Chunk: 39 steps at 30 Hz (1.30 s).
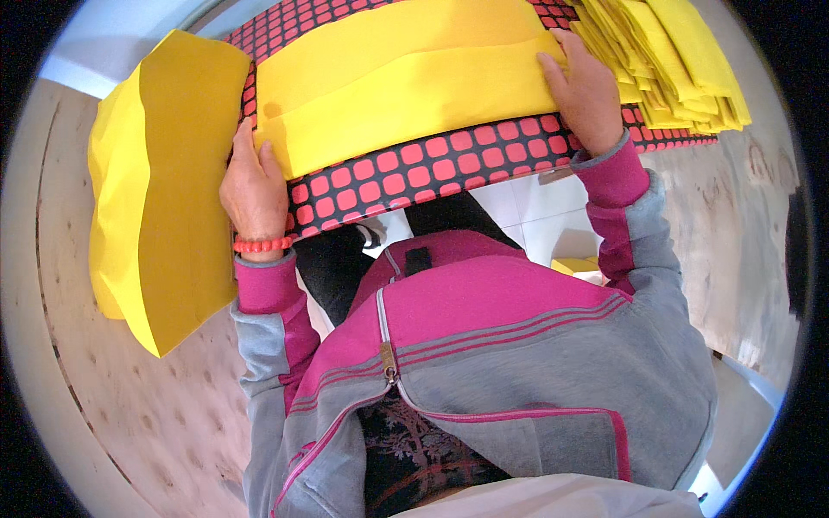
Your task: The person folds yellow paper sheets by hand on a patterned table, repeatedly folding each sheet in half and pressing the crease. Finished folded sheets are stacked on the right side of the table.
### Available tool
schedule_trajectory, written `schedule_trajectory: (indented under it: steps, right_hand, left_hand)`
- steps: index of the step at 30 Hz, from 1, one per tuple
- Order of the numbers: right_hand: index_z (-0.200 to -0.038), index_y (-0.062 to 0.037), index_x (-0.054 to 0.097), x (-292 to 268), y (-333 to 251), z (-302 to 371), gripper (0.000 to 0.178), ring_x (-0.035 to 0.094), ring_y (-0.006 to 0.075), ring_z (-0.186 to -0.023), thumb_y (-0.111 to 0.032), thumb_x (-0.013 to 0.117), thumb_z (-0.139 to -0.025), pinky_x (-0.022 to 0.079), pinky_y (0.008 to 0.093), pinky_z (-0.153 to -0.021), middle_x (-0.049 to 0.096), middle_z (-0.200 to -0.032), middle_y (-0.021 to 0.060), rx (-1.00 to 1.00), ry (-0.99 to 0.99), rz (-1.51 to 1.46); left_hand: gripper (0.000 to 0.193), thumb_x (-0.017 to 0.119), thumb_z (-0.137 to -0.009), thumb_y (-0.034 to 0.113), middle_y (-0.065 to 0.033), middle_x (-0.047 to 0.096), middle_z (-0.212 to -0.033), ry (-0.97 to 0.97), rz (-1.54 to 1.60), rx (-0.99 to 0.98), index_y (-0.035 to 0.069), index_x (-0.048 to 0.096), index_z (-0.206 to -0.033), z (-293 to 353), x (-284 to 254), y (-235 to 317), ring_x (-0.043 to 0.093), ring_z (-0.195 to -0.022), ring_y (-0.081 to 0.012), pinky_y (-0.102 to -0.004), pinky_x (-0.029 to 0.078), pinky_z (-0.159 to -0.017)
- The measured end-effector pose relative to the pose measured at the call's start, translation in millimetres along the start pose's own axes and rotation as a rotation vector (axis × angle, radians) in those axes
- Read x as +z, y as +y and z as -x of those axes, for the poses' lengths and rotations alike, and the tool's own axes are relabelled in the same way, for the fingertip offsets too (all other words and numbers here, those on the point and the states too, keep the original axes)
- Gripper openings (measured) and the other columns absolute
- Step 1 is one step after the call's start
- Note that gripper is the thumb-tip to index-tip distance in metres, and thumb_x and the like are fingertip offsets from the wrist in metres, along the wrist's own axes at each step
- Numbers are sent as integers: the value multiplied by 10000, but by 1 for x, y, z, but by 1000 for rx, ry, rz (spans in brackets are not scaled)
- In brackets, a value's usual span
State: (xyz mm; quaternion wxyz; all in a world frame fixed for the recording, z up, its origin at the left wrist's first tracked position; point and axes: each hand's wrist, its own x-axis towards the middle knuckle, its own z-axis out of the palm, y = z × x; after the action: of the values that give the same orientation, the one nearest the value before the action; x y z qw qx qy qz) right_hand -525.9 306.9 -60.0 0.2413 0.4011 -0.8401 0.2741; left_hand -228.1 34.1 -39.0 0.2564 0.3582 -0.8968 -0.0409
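Head view looks down on a person in a pink and grey jacket (518,345) at a table with a red-and-black checked cover (414,177). One yellow cloth (406,86) lies on that cover, between the two hands.

Left hand (255,186) rests at the cloth's near left corner. Its fingers lie almost straight and flat, and they seem to press the corner down, not pinch it. A red bead bracelet (262,245) sits on that wrist. Right hand (583,91) lies flat on the cloth's right end, fingers spread a little and open, holding nothing tight.

I think the cloth is partly folded: I can see one long crease across it, so about one fold looks done, and it is not yet on a pile.

Counting: one cloth under the hands. One stack of folded yellow cloths (669,60) sits on the right, just beside the right hand; it has many pieces, too many to count. One big pile of yellow sheets (164,190) lies on the left, beside the left hand, on the wooden boards (155,414).
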Motion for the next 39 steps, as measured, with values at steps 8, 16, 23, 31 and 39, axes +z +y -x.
schedule_trajectory:
  steps: [8,16,23,31,39]
  right_hand:
    - [-1200,-119,578,-2,-6,2,360,675,401,-759,-340,621,-919,524,513,-623,693,-819,188,56,-82,151]
    - [-1217,-125,580,-5,-4,5,362,673,385,-819,-315,634,-914,521,486,-676,699,-923,185,32,-74,107]
    - [-1200,-140,586,-3,0,5,312,674,363,-789,-278,627,-924,519,475,-655,696,-893,160,-18,-71,135]
    - [-1217,-152,581,-2,0,6,315,674,371,-785,-271,622,-928,519,477,-664,695,-898,171,-11,-74,130]
    - [-1225,-163,587,-8,-16,4,305,678,382,-814,-269,604,-939,521,483,-678,702,-929,171,7,-114,113]
  left_hand:
    - [421,583,-937,164,-215,691,-1057,9,-108,54,91,543,-1350,3,-2,-6,678,-849,-403,-487,544,-711]
    - [426,600,-918,133,-218,696,-1021,67,-21,127,75,551,-1337,-4,8,-15,683,-870,-389,-465,554,-737]
    - [299,589,-944,181,-180,705,-1027,51,-126,90,113,634,-1232,-11,7,-9,696,-881,-356,-445,554,-720]
    - [452,658,-882,211,-191,578,-1326,68,-43,478,16,580,-1283,11,-2,53,548,-1229,-356,-486,418,-1028]
    - [798,625,-876,511,-212,322,-1549,-284,236,665,19,399,-1463,36,10,89,289,-1452,-363,-534,209,-1179]
